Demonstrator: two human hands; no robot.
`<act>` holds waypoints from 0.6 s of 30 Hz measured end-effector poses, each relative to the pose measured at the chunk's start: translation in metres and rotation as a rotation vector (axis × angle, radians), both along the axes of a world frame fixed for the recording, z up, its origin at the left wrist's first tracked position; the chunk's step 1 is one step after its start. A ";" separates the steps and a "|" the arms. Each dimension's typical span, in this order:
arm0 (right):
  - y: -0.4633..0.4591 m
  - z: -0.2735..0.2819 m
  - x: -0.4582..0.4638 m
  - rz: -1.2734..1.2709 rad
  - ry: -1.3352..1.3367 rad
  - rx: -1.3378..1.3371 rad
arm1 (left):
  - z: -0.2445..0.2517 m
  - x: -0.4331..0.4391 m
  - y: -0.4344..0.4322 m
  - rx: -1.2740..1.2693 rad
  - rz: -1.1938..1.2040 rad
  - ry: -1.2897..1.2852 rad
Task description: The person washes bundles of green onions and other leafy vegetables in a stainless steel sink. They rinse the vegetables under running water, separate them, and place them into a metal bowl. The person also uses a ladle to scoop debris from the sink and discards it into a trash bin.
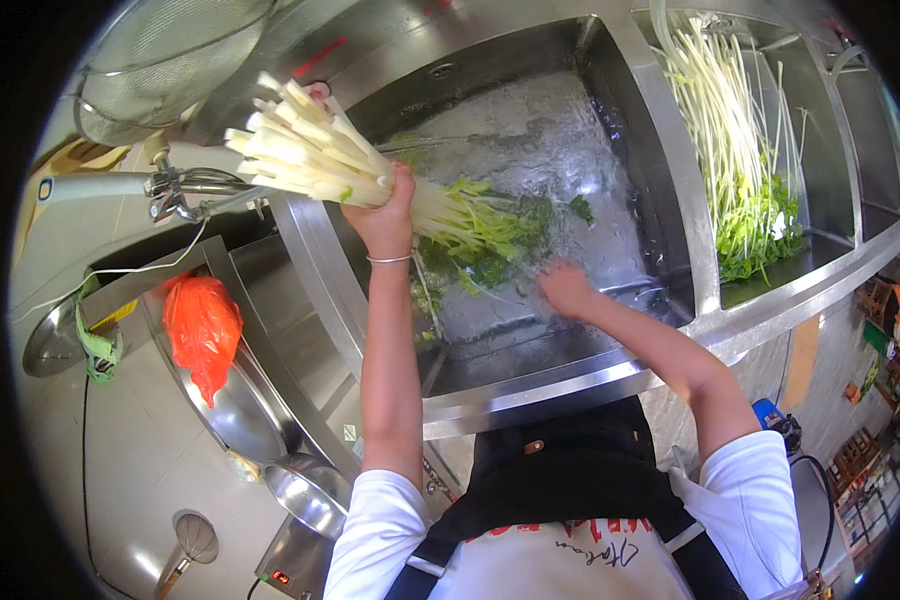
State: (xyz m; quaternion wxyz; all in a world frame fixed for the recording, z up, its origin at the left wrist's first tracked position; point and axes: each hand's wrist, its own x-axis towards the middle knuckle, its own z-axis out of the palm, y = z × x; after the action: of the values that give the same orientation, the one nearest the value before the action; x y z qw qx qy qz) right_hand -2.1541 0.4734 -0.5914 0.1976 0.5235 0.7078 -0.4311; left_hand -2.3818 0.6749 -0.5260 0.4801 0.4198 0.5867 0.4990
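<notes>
My left hand (387, 212) grips a thick bunch of celery (319, 154) around its pale stalks. The cut stalk ends point up and left, past the sink's left rim. Its leafy tops (487, 232) hang into the water of a stainless steel sink basin (656, 217). My right hand (566, 289) is at the water near the leaves, fingers blurred and partly hidden by splashing. Whether those fingers hold anything is not visible. A loose leaf (581, 209) floats to the right of the bunch.
More celery (727, 142) lies in the right-hand basin. A faucet (169, 196) and a mesh strainer (172, 60) are at the left. Below them, a red plastic bag (204, 326) rests by a metal basin (247, 420), a steel bowl (307, 487) and a digital scale (289, 562).
</notes>
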 end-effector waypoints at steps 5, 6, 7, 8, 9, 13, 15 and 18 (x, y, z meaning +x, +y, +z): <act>-0.008 -0.006 -0.006 0.008 0.036 -0.303 | 0.010 0.036 -0.010 0.095 0.046 0.163; -0.010 -0.006 -0.006 -0.050 0.074 -0.254 | 0.009 0.042 -0.013 -0.025 0.024 0.198; -0.013 -0.003 -0.005 -0.107 0.088 -0.233 | 0.013 0.046 -0.016 -0.063 -0.005 0.168; -0.014 0.002 -0.002 -0.203 0.107 -0.149 | 0.021 0.046 -0.015 -0.011 0.005 0.190; -0.015 0.010 0.003 -0.233 0.149 -0.156 | 0.035 0.043 -0.014 -0.049 0.008 0.224; -0.001 0.070 0.029 -0.475 0.273 0.004 | 0.157 0.018 0.009 0.134 -0.096 0.076; 0.027 0.108 0.038 -0.547 0.324 0.093 | 0.248 -0.005 0.016 0.286 -0.180 0.168; 0.081 0.158 0.038 -0.687 0.510 0.239 | 0.359 -0.028 0.016 0.365 -0.117 0.011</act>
State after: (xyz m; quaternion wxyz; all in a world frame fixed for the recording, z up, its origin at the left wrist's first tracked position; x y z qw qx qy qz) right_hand -2.1164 0.5539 -0.4332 -0.1998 0.6245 0.5639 -0.5021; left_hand -2.4094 0.6907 -0.1673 0.4209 0.5359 0.4638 0.5661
